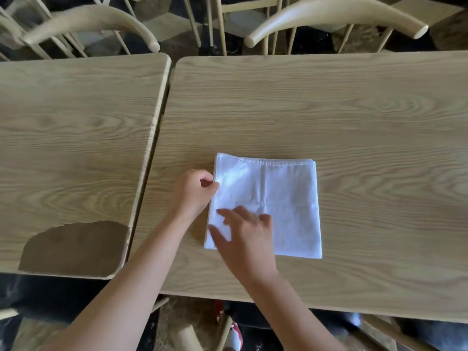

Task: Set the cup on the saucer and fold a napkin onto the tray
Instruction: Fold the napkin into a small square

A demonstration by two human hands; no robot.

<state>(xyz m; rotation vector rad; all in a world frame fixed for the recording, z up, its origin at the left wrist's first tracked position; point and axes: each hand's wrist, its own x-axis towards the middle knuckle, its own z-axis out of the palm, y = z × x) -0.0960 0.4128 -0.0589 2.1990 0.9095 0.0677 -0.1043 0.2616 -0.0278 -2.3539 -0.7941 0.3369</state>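
- Napkin (273, 198) lies right under my hands, near-square, so no long axis.
- My left hand (195, 193) pinches its left edge; my right hand (247, 236), fingers spread, rests flat on the near-left corner.
- Rest of it runs rightward across the table (354, 110); I'd judge the left hand leads the fold.

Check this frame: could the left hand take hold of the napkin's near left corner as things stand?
Probably not directly: the right hand lies spread over that corner of the napkin, while the left hand pinches its left edge farther up.
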